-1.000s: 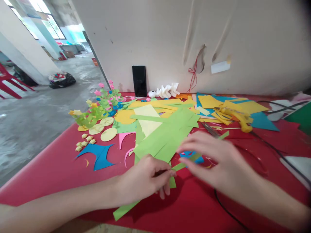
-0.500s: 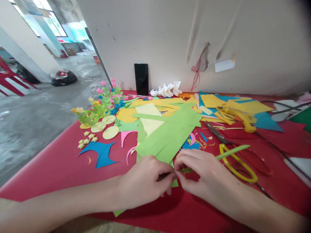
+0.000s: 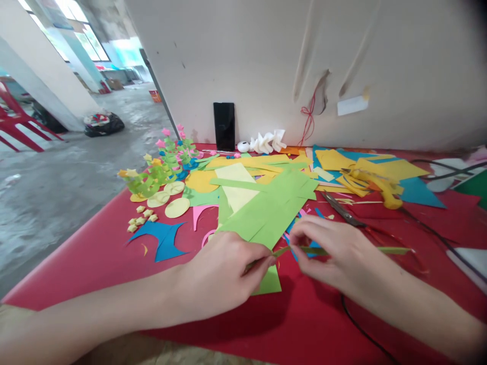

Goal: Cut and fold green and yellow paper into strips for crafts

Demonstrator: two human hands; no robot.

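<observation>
A narrow green paper strip (image 3: 281, 251) runs between my hands above the red tabletop. My left hand (image 3: 232, 268) pinches one end between thumb and forefinger. With a finger and thumb closed on it, my right hand (image 3: 329, 248) grips the strip farther along, and its free end extends past the right wrist. Behind my hands lie large green paper sheets (image 3: 274, 208), overlapping a pale yellow sheet (image 3: 239, 195). Scissors (image 3: 344, 210) lie just beyond my right hand, which hides part of their handles. A small green paper piece (image 3: 270, 284) lies below the left fingertips.
Folded paper stars (image 3: 141, 221), pale discs (image 3: 177, 208) and blue scraps (image 3: 167, 241) lie left. Curled paper plants (image 3: 152, 175) stand behind them. A black phone (image 3: 224, 126) leans against the wall. A yellow glue gun (image 3: 386, 190) with a dark cord rests right.
My right hand has shifted right and away from my left hand, so more strip shows between them. The strip's free end now points more level. The scissors' yellow handle has become hidden.
</observation>
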